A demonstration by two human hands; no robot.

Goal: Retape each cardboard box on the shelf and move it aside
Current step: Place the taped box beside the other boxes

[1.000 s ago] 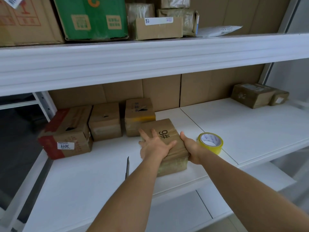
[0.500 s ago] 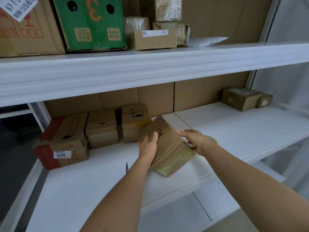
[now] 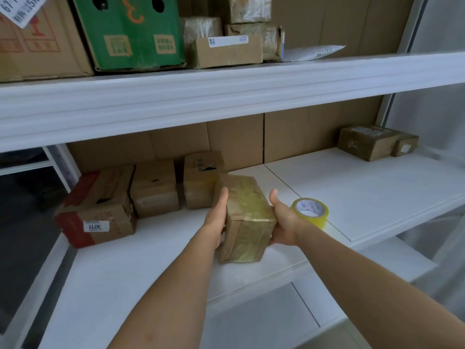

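White shelf [image 3: 377,197] low down, with a brown cardboard wall [image 3: 236,139] at the back. Near the front edge, between two bare arms, one brown cardboard box [image 3: 245,217], shiny with yellowish tape on its top and near side. Held from both sides. Left hand [image 3: 216,217] pressed on the left side of the box, thumb lying up along the top edge, other fingers hidden behind it. Right hand [image 3: 284,220] pressed on the right side, thumb sticking up, fingers tucked out of sight under or behind the box. Hard to tell whether sitting on the shelf or lifted a tiny bit. Turned a little, with one corner pointing toward the camera.

Just right of the right hand, flat on the shelf, a roll of yellow tape [image 3: 310,212], not touching the box.

Behind the held box and off to the left, three more boxes in a row by the back wall. At the far left, a red-taped box [image 3: 100,210] with a white label reading 3011 upside down. Next to it, a plain box [image 3: 154,187]. Then a taller box [image 3: 201,177], just behind the held one, maybe touching it.

Far away at the right end of the shelf, a big box [image 3: 364,142] and a small box [image 3: 405,146] side by side.

Up above, a top shelf [image 3: 226,96] full of things: a green box [image 3: 130,31] with two round holes, a few small parcels and a white envelope [image 3: 314,51].
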